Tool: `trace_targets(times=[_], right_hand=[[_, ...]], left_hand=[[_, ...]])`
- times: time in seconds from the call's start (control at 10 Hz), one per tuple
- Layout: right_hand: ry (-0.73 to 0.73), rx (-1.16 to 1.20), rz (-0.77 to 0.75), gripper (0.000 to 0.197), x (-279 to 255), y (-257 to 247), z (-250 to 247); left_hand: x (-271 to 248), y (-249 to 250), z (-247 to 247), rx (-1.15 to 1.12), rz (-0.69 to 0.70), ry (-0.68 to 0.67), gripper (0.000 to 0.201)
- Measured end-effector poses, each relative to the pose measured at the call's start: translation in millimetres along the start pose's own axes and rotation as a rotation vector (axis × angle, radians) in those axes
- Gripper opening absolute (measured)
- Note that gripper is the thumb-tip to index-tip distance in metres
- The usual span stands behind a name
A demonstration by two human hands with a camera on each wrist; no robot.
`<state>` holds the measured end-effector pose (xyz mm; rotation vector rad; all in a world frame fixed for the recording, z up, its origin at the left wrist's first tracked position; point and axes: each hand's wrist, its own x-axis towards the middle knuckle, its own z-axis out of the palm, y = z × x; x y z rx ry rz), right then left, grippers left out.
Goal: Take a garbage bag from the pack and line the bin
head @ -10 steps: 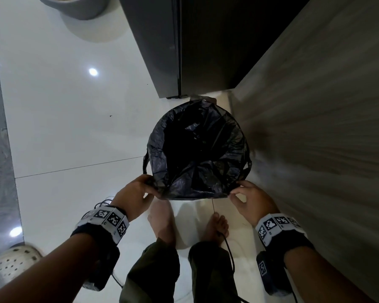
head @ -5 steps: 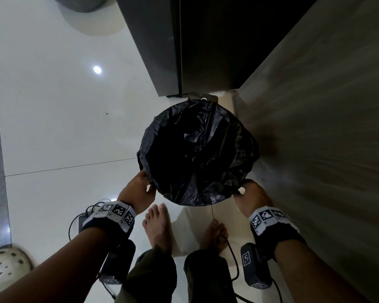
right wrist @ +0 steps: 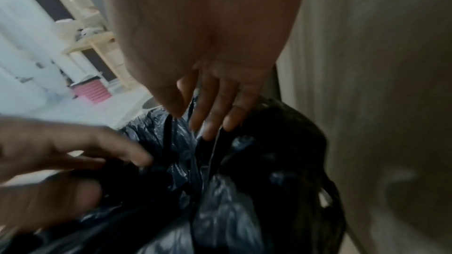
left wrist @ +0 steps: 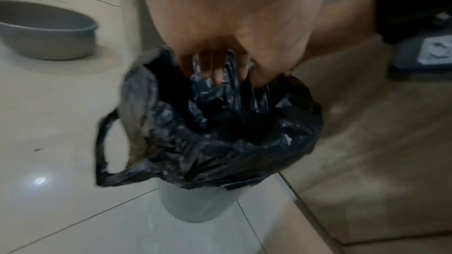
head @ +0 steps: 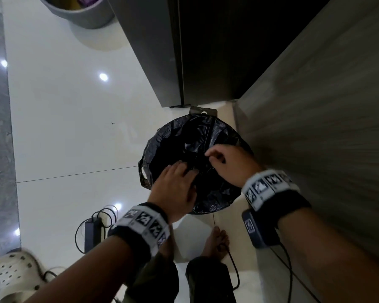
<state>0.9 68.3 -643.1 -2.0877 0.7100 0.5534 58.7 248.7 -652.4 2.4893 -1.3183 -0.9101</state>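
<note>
**A:** Where is the garbage bag right now?

**B:** The black garbage bag [head: 219, 193] sits in the bin [left wrist: 195, 206], a pale round bin standing on a white tiled floor [head: 64, 127]. The bag's edge is folded outward over the rim, and one loop handle [left wrist: 102, 148] hangs down the outside on the left. The bin stands just beside a wood-grain wall [head: 326, 127], below a dark cabinet [head: 206, 51].

**A:** And the hands?

**B:** Both reach down into the bag's mouth. The left hand [head: 173, 189] has its fingers [left wrist: 215, 72] extended, tips against the crumpled plastic inside; it presses rather than grips. The right hand [head: 230, 165] is loosely spread, its fingers [right wrist: 215, 115] straight and touching the plastic near the far inner side. The frames are blurred, but neither hand appears to pinch a fold.

**A:** Anything else nearby?

**B:** A grey bucket [head: 79, 14] stands farther off on the floor. A pale perforated clog [head: 13, 276] lies at the lower left, and a black power adapter [head: 92, 232] with cables rests near the person's bare feet [head: 217, 243].
</note>
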Motion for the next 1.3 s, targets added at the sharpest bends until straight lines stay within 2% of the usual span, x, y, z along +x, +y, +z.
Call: trace_targets(times=[0.1, 0.2, 0.3, 0.4, 0.5, 0.6, 0.7, 0.8, 0.9, 1.0, 1.1, 1.2, 1.3], right_hand=[[-0.147, -0.154, 0.051, 0.024, 30.9, -2.9, 1.2], [-0.124, -0.23, 0.123, 0.043, 43.2, 1.6, -3.8], [-0.018, -0.162, 0.16, 0.056, 44.5, 0.6, -3.6], [0.112, -0.078, 0.16, 0.043, 30.0, -6.7, -5.4], [0.341, -0.056, 0.168, 0.033, 6.6, -6.9, -15.5], [0.488, -0.027, 0.233, 0.043, -9.3, 8.8, -19.6], [0.377, 0.163, 0.351, 0.051, -9.2, 30.5, -14.1], [0.291, 0.378, 0.348, 0.044, -2.5, 42.7, -6.5], [0.258, 0.353, 0.306, 0.036, 1.7, 42.6, -2.6], [0.253, 0.356, 0.307, 0.036, 4.2, 44.3, -2.3], [0.233, 0.358, 0.314, 0.035, 1.2, 44.7, -3.9], [0.261, 0.38, 0.326, 0.037, -4.3, 48.8, -6.6], [0.293, 0.401, 0.375, 0.036, -20.8, 54.3, -10.1]], left_hand=[[17.4, 4.8, 18.6, 0.201, -0.068, -0.342, 0.05], [24.7, 2.5, 24.3, 0.292, -0.172, -0.59, 0.056], [20.4, 0.6, 17.8, 0.302, -0.215, -0.721, 0.05], [20.7, -0.7, 2.5, 0.254, -0.12, -0.608, 0.042], [21.4, -10.8, -14.8, -0.106, -0.107, -0.047, 0.035], [17.4, -24.0, -26.6, -0.131, -0.167, 0.359, 0.045], [17.9, -31.3, -31.9, -0.363, -0.446, 0.323, 0.063], [25.1, -37.0, -32.3, -0.538, -0.525, 0.228, 0.055], [30.4, -38.4, -33.8, -0.568, -0.512, 0.256, 0.033], [29.8, -36.2, -37.7, -0.58, -0.536, 0.241, 0.033], [26.1, -33.6, -42.6, -0.584, -0.565, 0.189, 0.042], [17.2, -38.3, -45.8, -0.628, -0.592, 0.204, 0.054], [-10.4, -39.8, -46.5, -0.66, -0.595, 0.265, 0.053]])
